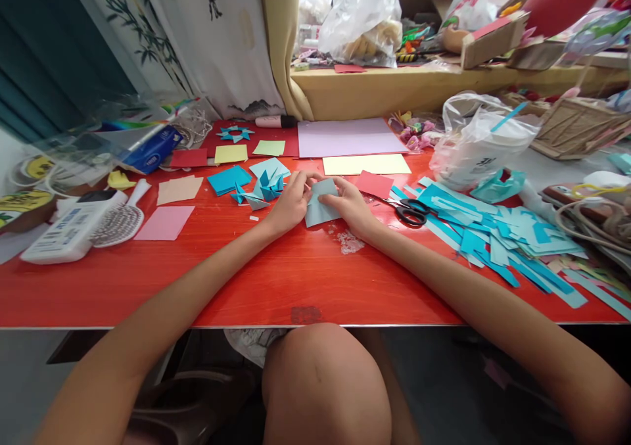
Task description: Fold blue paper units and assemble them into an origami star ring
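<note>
A small pale blue sheet of paper (320, 213) is held up between my two hands, tilted above the red table. My left hand (292, 200) grips its left side with bent fingers. On the right side, my right hand (351, 203) pinches it, thumb across the front and fingers behind. Left of my left hand lie folded blue origami pieces (266, 187) and a stack of blue paper squares (229, 181). Beside my right hand are a red paper square (374, 184) and black-handled scissors (412, 212).
Blue paper strips (497, 225) are heaped on the right. Pink (165, 223) and peach (179, 190) sheets, a hairbrush (118, 225) and a white box (73, 228) lie left. A lilac sheet (351, 136) lies behind. A plastic bag with a cup (486, 142) stands back right. The table's front edge is near my knee.
</note>
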The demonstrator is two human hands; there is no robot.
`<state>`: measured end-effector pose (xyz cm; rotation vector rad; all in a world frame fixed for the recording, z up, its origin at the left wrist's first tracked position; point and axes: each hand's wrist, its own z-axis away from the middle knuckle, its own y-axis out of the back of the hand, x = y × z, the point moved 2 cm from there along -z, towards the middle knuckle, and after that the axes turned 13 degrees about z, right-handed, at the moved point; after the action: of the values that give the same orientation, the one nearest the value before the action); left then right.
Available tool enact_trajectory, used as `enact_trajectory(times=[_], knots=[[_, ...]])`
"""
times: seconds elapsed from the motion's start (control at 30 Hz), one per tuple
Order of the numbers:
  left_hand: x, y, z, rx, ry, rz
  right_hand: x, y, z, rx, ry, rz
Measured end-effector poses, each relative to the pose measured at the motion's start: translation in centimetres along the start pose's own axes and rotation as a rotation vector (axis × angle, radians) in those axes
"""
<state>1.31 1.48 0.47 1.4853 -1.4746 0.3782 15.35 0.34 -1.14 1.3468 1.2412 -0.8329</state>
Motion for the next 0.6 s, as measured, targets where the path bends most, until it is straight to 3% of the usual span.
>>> enact_trajectory(times=[0.3, 0.4, 0.6], knots=[[-2.1, 0.8, -0.5, -0.065, 0.177, 0.147, -0.2, 0.9, -0.6, 0.058, -0.022, -0.049], [-2.0, 0.9, -0.5, -0.1, 0.213, 0.218, 0.1, 1.4, -1.0, 0.037, -0.011, -0.087], [-1.6, 0.7, -0.4, -0.052, 0.267, 0.352, 0.4, 1.5, -1.3, -0.001, 0.005, -0.059]])
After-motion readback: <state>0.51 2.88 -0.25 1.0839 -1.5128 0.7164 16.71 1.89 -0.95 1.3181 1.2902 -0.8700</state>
